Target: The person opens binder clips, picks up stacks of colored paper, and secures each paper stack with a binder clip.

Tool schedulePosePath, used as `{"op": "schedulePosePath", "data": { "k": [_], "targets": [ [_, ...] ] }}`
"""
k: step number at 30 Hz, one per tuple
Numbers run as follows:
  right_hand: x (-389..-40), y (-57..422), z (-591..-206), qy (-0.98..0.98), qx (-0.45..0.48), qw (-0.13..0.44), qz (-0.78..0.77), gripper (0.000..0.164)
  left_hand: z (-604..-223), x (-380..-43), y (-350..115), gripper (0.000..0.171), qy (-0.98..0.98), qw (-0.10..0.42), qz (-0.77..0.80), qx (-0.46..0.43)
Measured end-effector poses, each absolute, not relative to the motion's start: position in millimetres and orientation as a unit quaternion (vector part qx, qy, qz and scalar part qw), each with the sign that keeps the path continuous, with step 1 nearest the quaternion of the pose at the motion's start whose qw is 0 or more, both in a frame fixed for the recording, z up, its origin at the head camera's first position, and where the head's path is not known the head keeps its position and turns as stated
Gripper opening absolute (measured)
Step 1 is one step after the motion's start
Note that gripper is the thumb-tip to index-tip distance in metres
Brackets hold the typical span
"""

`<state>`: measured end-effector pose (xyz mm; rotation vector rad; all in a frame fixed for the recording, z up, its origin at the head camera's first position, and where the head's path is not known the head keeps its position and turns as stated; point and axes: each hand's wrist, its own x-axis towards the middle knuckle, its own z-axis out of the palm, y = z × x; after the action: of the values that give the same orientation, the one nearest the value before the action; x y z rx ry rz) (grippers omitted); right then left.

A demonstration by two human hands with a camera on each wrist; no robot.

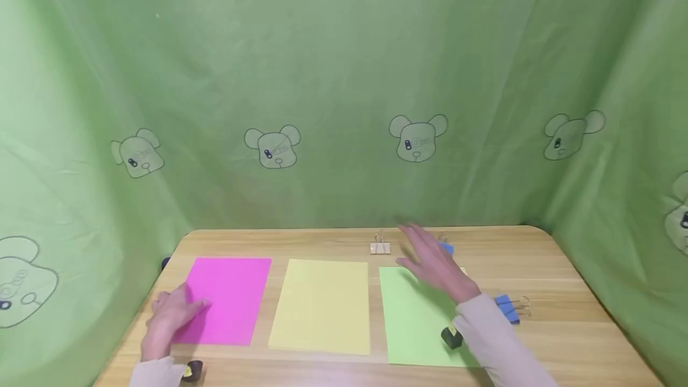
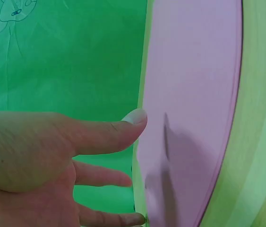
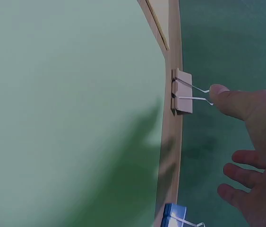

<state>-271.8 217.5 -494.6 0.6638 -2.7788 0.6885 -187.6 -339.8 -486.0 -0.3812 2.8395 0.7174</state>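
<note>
At the left edge of a magenta paper stack [image 1: 228,300], my left hand [image 1: 173,310] hovers with spread fingers; its thumb [image 2: 135,117] overlaps the sheet's border in the left wrist view. My right hand [image 1: 436,264] reaches over the far part of the light green paper [image 1: 416,327], fingers extended and nothing held. Beyond the green sheet stand a white binder clip [image 1: 380,248], left of that hand, and a blue binder clip [image 1: 446,248], partly hidden behind it. In the right wrist view the thumb overlaps the handle ends of the white clip [image 3: 184,92].
Between the magenta and green papers lies a pale yellow paper stack [image 1: 322,306]. Another blue binder clip [image 1: 507,309] lies right of the green paper, beside my right sleeve [image 1: 497,339]. The wooden table [image 1: 570,339] is enclosed by a green curtain [image 1: 344,190] with bear faces.
</note>
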Motion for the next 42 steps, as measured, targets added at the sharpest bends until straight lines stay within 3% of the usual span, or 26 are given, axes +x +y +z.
{"op": "schedulePosePath", "data": {
  "k": [8,25,42],
  "targets": [
    [-287,199,-498,-0.939,0.237,0.080,0.238,0.079,-489,-188,-336,0.076,0.952,0.095,0.240,-0.165],
    [-317,155,-499,-0.944,0.209,0.017,0.256,0.063,-491,-192,-344,0.082,0.947,0.088,0.232,-0.206],
    [-326,151,-512,-0.950,0.186,0.081,0.238,0.052,-492,-193,-342,0.085,0.949,0.087,0.227,-0.199]
  ]
}}
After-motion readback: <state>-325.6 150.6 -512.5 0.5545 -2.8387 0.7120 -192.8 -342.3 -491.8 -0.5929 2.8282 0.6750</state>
